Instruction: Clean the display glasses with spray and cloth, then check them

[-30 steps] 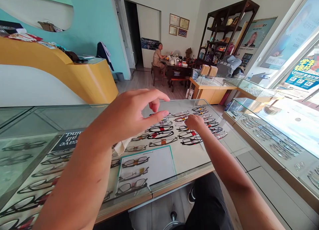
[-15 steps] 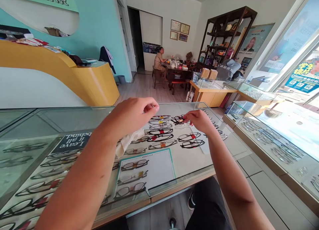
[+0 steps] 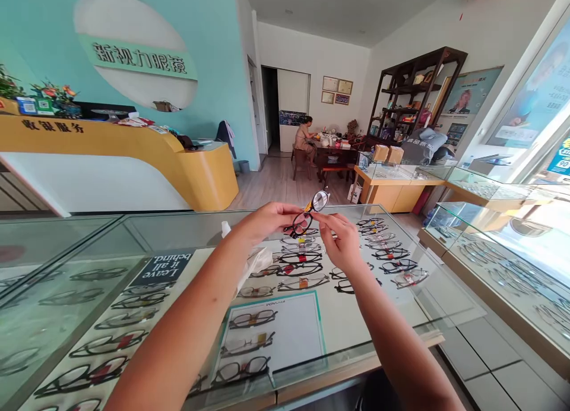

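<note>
I hold a pair of black glasses (image 3: 309, 214) up in front of me with both hands, above the far part of the glass table (image 3: 414, 322). My left hand (image 3: 267, 218) comes in from the left, and its thumb and first fingers are pressed together on the lower, left end of the frame. My right hand (image 3: 341, 242) meets it from the right; its thumb and forefinger pinch the frame near the middle, just under the raised lens, while its other fingers curl loosely below. The pair is tilted, with one lens high and to the right and the other low and to the left. A small yellow tag sits at the bridge between them.

A crumpled white cloth (image 3: 257, 261) lies on the table under my left wrist. Beyond and below my hands, rows of other glasses (image 3: 299, 258) lie side by side, many with red or yellow tags. Nearer to me is a white mat (image 3: 296, 331) with a teal border, and three more pairs lie along its left side. To the left of the mat a dark sign (image 3: 162, 268) with white letters faces away from me.

A curved yellow counter (image 3: 209, 173) stands against the teal wall on the left. At the back of the room a person (image 3: 306, 136) sits at a dark table, beside a tall dark shelf (image 3: 414, 96). Another glass case (image 3: 490, 239) with glasses runs along the right by the window.
</note>
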The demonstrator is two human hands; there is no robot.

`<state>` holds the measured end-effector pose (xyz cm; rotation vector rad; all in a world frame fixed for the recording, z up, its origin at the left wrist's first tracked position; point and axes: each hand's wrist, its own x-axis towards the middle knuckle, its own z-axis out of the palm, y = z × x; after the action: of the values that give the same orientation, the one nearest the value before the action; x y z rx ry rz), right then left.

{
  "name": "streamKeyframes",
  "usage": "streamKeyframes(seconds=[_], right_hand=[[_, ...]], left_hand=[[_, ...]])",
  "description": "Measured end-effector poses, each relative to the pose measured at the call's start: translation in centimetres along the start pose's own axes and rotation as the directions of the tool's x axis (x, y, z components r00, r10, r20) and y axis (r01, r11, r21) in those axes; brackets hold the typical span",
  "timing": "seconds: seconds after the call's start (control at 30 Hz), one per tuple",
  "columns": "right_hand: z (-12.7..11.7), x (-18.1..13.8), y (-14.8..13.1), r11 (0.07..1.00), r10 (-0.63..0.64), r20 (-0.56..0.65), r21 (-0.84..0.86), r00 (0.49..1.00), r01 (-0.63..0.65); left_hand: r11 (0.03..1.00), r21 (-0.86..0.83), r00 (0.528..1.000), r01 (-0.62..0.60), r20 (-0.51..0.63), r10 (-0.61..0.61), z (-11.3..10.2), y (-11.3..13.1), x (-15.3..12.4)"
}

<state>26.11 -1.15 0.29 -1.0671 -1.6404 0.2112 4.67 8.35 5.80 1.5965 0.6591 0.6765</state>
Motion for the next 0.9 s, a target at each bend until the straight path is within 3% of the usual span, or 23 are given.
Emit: streamKeyframes(seconds=[0.1, 0.2, 0.3, 0.47, 0.67, 0.9], right_hand=[[0.7, -0.4, 0.5, 0.988, 0.064, -0.057, 0.143, 0.996, -0.055], [1.1, -0.4, 1.3, 0.900, 0.230, -0.121, 0.405, 0.966, -0.163], [1.0, 0.0, 2.1, 0.777, 0.339, 0.009, 0.561, 0.941, -0.285], [1.3, 0.1, 3.0, 0.651, 0.396, 0.156, 0.648, 0.905, -0.396], [3.2, -0.9, 3.1, 0.592, 0.353, 0.296, 0.664, 0.888, -0.457], [3.7, -1.3, 3.1, 0.522, 0.353, 0.384, 0.676, 0.853, -0.520]], left_hand=[[1.000, -0.016, 0.999, -0.001, -0.053, 0.001, 0.4, -0.4, 0.5], [0.999, -0.009, 0.990, -0.040, -0.138, 0.038, 1.5, -1.0, 1.0], [0.996, 0.032, 0.973, -0.089, -0.213, 0.094, 3.1, -1.9, 0.9], [0.991, 0.084, 0.938, -0.104, -0.323, 0.125, 4.9, -4.3, -0.9], [0.997, -0.005, 0.908, -0.082, -0.412, 0.073, 4.2, -7.6, -3.0], [0.987, -0.143, 0.928, -0.068, -0.373, 0.009, 3.8, -9.4, -3.6]])
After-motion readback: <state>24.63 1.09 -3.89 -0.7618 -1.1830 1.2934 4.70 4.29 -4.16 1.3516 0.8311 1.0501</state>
